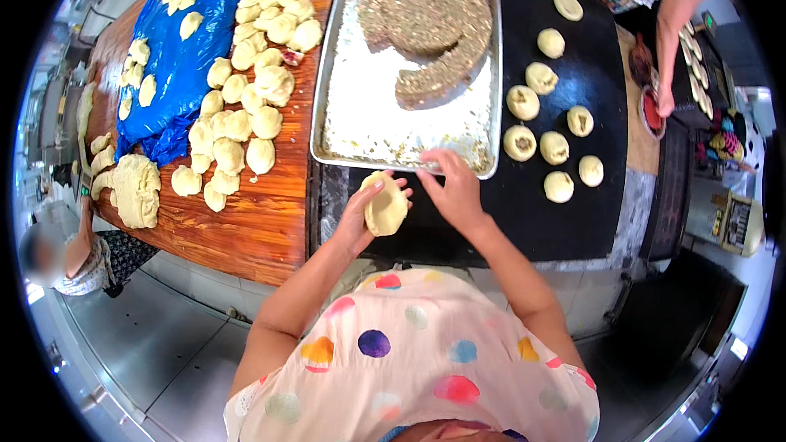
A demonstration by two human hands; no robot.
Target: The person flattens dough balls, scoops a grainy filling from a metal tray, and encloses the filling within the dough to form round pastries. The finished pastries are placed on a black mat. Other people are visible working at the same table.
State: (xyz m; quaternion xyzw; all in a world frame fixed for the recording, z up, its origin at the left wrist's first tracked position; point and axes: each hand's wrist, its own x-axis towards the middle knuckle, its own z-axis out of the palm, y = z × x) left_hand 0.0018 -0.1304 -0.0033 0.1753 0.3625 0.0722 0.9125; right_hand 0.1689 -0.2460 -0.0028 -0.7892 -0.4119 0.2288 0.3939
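Observation:
In my left hand [360, 213] rests a cupped, flattened disc of pale dough [385, 205]. Just to its upper right, my right hand [450, 188] has its fingers apart and bent at the lower rim of a metal tray [322, 115], with nothing visible in them; whether they touch it I cannot tell. A brown, speckled mass of filling [426, 12] lies in the upper part of that tray, and flecks of it dot the lower part.
Left, dough pieces [229, 155] and blue plastic [176, 57] lie on a wooden table [262, 237]. Right, several filled balls [522, 102] sit on a black surface [573, 229]. Another person's hand [663, 102] reaches a red-filled bowl [652, 115]; another person [82, 270] is at left.

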